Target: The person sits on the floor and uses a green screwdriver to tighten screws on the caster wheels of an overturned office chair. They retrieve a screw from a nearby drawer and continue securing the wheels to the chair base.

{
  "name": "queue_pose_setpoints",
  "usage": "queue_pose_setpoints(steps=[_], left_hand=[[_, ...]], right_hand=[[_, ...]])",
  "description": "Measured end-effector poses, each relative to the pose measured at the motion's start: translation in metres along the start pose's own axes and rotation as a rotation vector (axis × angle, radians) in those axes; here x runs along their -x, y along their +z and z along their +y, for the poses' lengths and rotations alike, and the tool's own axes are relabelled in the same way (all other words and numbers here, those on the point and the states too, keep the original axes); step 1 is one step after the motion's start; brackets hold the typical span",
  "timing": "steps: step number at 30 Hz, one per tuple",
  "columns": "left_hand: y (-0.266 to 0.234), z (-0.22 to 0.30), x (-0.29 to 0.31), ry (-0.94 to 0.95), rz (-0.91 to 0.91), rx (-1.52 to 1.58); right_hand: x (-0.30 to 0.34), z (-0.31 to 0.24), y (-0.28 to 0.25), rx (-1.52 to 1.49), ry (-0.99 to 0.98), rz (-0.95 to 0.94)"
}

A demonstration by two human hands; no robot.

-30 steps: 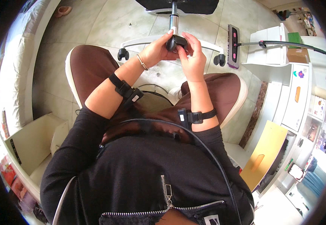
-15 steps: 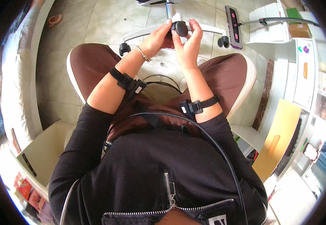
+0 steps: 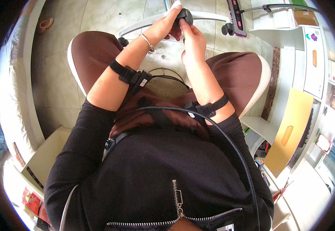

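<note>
A black caster wheel [image 3: 186, 16] sits between my hands at the end of a leg of the white chair base [image 3: 210, 16]. My left hand [image 3: 169, 26] grips it from the left, thumb stretched along the top and the other fingers curled beneath. From the near right, my right hand [image 3: 194, 38] presses its fingertips to the wheel's lower side, the rest of its fingers folded in. Two further casters show on the base: a left caster [image 3: 122, 41], partly behind my knee, and a right caster [image 3: 227, 29]. The chair's upper part lies beyond the frame.
A flat floor sweeper [image 3: 235, 17] lies beyond the right caster. White shelving and drawers [image 3: 313, 65] line the right, with a yellow panel [image 3: 292, 127] leaning near. A bed edge [image 3: 17, 84] runs along the left, a slipper [image 3: 46, 25] beside it. A cable [image 3: 213, 125] crosses my lap.
My right hand's fingers, spread beside the caster before, have closed in against it. My left hand keeps its hold. The whole scene has shifted upward in the picture.
</note>
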State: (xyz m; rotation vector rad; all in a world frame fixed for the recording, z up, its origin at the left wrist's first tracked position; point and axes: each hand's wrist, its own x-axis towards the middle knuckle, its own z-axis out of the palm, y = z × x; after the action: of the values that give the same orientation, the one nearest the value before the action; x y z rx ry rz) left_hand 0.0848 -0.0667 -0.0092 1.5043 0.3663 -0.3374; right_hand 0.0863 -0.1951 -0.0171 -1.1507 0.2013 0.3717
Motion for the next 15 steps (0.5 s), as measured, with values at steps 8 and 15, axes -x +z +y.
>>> queue_pose_setpoints(steps=[8,15], left_hand=[[-0.010,-0.013,0.003,0.054,-0.079,-0.035],[-0.019,-0.019,0.014,0.102,-0.052,-0.011]], right_hand=[[-0.002,0.002,0.001,-0.170,0.084,-0.088],[-0.001,0.006,-0.014,-0.159,0.090,-0.141]])
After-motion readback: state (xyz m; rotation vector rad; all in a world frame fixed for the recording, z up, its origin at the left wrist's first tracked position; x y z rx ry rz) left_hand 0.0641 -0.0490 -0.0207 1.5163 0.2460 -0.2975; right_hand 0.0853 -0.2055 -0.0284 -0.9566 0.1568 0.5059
